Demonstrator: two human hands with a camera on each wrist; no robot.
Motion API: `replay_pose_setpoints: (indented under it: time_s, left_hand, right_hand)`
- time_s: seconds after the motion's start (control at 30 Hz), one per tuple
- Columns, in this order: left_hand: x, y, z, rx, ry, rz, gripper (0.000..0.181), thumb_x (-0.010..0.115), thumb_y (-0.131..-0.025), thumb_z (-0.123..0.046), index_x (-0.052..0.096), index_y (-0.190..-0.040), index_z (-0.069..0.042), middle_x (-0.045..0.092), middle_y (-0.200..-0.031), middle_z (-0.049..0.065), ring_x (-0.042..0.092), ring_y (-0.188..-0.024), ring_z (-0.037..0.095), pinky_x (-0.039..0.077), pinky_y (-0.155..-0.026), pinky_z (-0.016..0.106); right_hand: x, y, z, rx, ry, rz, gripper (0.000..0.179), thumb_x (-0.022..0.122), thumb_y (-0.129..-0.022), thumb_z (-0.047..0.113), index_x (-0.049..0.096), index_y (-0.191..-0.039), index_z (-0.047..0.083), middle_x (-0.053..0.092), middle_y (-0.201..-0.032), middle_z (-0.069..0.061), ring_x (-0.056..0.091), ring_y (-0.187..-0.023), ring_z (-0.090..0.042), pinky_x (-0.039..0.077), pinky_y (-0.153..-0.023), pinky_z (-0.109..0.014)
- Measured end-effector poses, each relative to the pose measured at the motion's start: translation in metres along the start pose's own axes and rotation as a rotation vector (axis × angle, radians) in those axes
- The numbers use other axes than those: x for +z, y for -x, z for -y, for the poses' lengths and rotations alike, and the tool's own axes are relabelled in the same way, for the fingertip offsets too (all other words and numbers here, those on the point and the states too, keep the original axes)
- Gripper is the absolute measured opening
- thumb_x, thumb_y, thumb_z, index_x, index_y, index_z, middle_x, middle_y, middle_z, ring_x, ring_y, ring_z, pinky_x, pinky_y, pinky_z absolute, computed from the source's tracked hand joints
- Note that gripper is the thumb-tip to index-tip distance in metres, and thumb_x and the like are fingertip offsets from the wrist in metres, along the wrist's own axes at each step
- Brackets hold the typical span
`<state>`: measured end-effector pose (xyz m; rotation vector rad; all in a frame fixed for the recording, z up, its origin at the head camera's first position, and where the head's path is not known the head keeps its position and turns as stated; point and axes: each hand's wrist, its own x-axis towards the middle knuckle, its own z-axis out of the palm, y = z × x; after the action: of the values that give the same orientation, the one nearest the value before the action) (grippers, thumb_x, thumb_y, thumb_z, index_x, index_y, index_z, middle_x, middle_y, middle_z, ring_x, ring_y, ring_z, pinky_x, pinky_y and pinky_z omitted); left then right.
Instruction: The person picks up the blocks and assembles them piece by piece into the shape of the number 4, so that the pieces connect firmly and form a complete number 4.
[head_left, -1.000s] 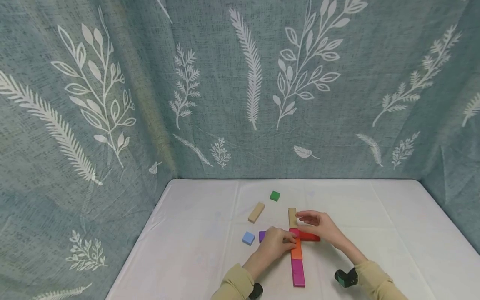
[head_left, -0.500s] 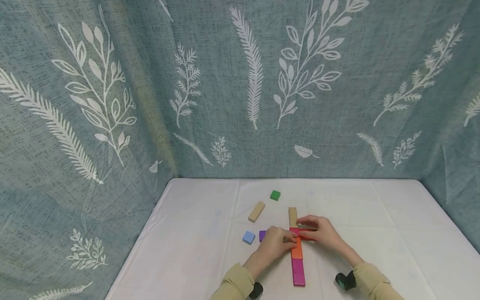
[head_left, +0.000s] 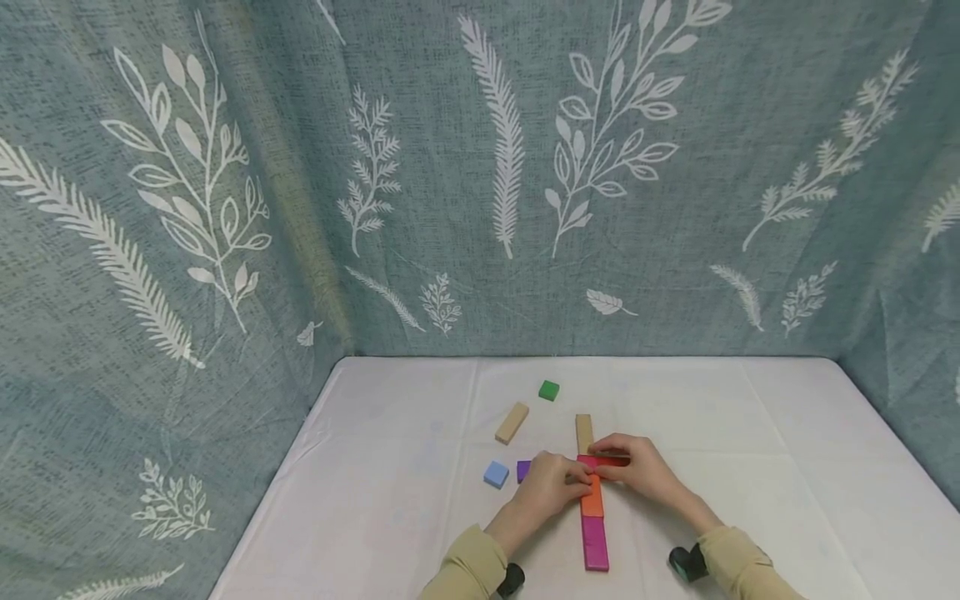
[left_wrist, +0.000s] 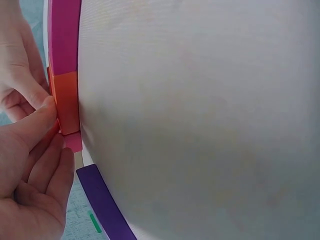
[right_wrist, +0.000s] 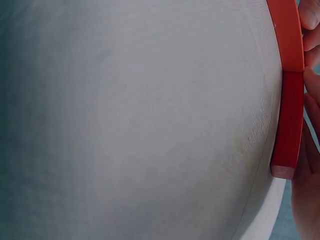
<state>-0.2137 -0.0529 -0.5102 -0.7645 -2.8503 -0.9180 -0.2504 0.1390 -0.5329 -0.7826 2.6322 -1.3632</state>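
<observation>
Curtain of blue-green cloth printed with white leaves (head_left: 525, 175) rises behind your work and along both sides of the white cloth-covered table (head_left: 390, 442), whose cover shows fold creases. Your khaki sleeves (head_left: 468, 562) come in from the near edge, a rounded black device (head_left: 686, 563) close under the right wrist. Your left hand (head_left: 550, 490) bends its fingers over the middle of the block layout; whether they pinch anything, you cannot tell from these views. Your right hand (head_left: 645, 473) is narrow, thumb and fingers holding the long red block (head_left: 617, 461) from either side. The long magenta block (head_left: 595, 543) lies nearest you, its far end against the orange rectangular block (head_left: 592, 502); beyond come the small pink square block (head_left: 586, 458) and a plain wooden block (head_left: 583, 429). Your left hand stands in the way of the purple rectangular block (head_left: 523, 472), hiding all but its outer end in the head view. Another pale wooden block (head_left: 512, 423) lies at an angle, left of that line. The light-blue square block (head_left: 496, 475) sits just beside the purple one, and the green square block (head_left: 549, 390) lies farthest from you.
</observation>
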Motion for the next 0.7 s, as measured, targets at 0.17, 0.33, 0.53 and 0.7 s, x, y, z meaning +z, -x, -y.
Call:
replay_pose_setpoints:
  time_s: [0.17, 0.33, 0.53, 0.7]
  left_hand:
    - [-0.002, -0.001, -0.001, 0.023, -0.039, 0.012, 0.006, 0.077, -0.078, -0.018, 0.078, -0.082, -0.014, 0.075, -0.080, -0.006, 0.067, -0.080, 0.002, 0.048, -0.072, 0.010]
    - [-0.003, -0.003, -0.004, 0.061, -0.117, 0.017, 0.006, 0.077, -0.078, -0.018, 0.077, -0.082, -0.013, 0.074, -0.078, -0.006, 0.067, -0.076, 0.002, 0.048, -0.070, 0.010]
    - [-0.003, -0.006, -0.008, 0.079, -0.184, 0.035, 0.006, 0.077, -0.078, -0.015, 0.077, -0.083, -0.012, 0.074, -0.078, -0.006, 0.067, -0.075, 0.002, 0.049, -0.069, 0.009]
    - [-0.004, -0.006, -0.012, 0.097, -0.214, 0.019, 0.005, 0.077, -0.077, -0.013, 0.076, -0.082, -0.013, 0.072, -0.075, -0.007, 0.065, -0.071, 0.000, 0.048, -0.065, 0.008]
  right_hand:
    - [-0.001, -0.001, -0.002, 0.002, -0.001, 0.005, 0.031, 0.073, -0.082, 0.015, 0.068, -0.111, 0.006, 0.069, -0.108, -0.009, 0.066, -0.100, -0.026, 0.056, -0.086, -0.031]
    - [-0.002, -0.001, 0.001, 0.001, -0.005, 0.017, 0.030, 0.073, -0.082, 0.013, 0.068, -0.111, 0.005, 0.069, -0.107, -0.010, 0.066, -0.099, -0.026, 0.056, -0.085, -0.028]
    - [-0.003, -0.003, 0.002, 0.001, 0.008, 0.022, 0.029, 0.073, -0.082, 0.012, 0.068, -0.110, 0.004, 0.070, -0.106, -0.009, 0.066, -0.098, -0.025, 0.057, -0.084, -0.027]
    - [-0.004, -0.004, 0.003, 0.008, 0.009, 0.024, 0.028, 0.072, -0.082, 0.011, 0.068, -0.109, 0.004, 0.070, -0.105, -0.010, 0.066, -0.099, -0.026, 0.057, -0.085, -0.031]
